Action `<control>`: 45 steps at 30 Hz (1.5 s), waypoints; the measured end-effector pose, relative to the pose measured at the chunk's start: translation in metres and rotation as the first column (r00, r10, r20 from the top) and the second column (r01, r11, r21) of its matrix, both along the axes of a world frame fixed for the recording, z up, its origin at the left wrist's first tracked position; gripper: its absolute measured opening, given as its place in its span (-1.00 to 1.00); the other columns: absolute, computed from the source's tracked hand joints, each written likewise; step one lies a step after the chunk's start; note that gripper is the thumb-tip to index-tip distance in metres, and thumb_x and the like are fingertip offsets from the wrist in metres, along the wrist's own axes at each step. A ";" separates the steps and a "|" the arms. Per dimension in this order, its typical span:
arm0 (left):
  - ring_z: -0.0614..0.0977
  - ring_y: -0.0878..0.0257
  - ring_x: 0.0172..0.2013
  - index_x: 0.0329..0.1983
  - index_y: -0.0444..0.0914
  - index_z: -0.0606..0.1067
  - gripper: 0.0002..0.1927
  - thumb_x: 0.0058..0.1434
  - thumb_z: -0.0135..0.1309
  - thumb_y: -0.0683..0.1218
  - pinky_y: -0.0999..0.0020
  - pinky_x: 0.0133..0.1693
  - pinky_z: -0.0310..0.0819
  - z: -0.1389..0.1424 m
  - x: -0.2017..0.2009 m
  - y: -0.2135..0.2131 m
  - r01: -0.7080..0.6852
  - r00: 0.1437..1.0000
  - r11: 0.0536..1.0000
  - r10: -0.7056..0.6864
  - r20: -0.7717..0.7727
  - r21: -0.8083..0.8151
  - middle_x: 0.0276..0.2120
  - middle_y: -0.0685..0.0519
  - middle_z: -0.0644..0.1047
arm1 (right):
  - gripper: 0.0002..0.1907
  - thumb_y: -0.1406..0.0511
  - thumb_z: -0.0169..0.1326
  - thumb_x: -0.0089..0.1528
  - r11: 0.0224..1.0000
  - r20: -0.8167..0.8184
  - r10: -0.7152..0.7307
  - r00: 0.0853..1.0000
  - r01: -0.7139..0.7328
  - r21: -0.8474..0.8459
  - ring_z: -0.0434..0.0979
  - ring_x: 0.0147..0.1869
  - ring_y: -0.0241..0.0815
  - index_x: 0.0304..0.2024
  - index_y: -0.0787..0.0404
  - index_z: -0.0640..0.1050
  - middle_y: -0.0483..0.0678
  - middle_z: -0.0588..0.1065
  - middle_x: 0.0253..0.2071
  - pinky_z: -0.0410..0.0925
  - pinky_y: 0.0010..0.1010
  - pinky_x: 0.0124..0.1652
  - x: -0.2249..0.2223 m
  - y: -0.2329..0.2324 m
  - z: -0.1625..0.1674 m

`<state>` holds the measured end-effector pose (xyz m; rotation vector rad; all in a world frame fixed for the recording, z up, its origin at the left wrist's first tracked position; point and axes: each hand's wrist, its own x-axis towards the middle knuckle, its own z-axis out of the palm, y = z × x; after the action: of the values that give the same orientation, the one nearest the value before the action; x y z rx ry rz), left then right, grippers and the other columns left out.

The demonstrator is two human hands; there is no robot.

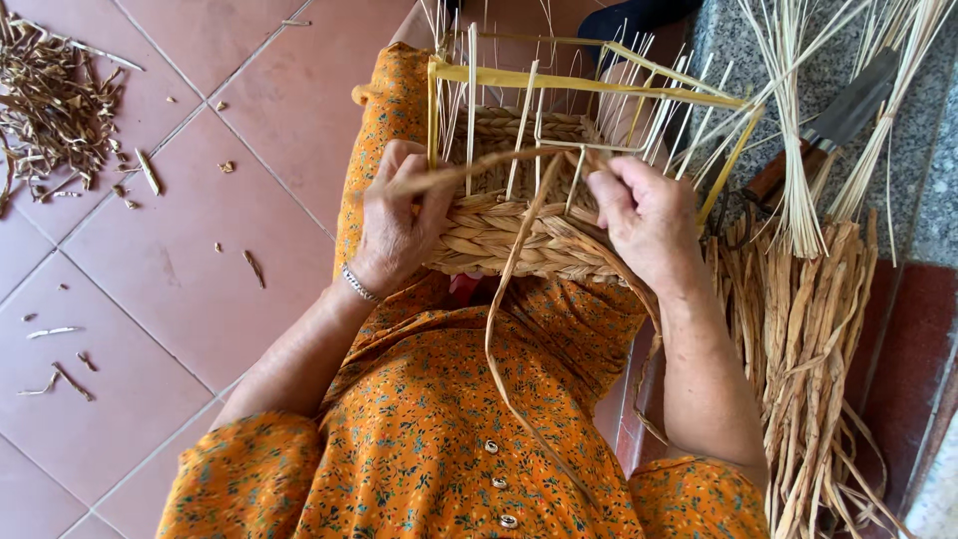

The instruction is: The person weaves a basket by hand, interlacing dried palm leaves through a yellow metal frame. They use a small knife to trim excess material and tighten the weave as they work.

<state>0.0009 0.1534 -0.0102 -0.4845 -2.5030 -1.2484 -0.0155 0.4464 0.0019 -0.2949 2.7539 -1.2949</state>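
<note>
While both hands grip basket, straw strand dangling

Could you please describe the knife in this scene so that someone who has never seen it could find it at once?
Start at the grey stone ledge in the upper right. A bundle of dried reeds leans against it, with pale straw stalks fanning out above. The knife lies among those stalks: the only metal thing there, with a dark grey blade and brown wooden handle.

the person wears an orange dress printed all over with small flowers in green, blue and yellow. its short sleeves end above the elbows. small pale round buttons run down the front. a thin silver bracelet circles the left wrist.
</note>
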 end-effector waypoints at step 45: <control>0.64 0.23 -0.39 -0.03 -0.33 0.55 -0.85 0.37 0.20 -0.22 0.40 -0.41 0.58 0.025 -0.039 0.044 0.396 0.906 0.887 -0.420 -0.057 -0.236 -0.11 -0.03 0.60 | -0.83 0.26 0.25 0.21 0.836 0.292 -0.543 0.787 0.541 0.097 0.56 -0.48 -0.06 -0.25 0.25 0.66 0.17 0.65 -0.42 0.34 -0.33 -0.56 0.171 0.074 -0.038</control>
<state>-0.0382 0.1977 0.0152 -1.1548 -2.5372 -1.0404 0.1555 0.5205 -0.0361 0.7055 2.6456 -1.2819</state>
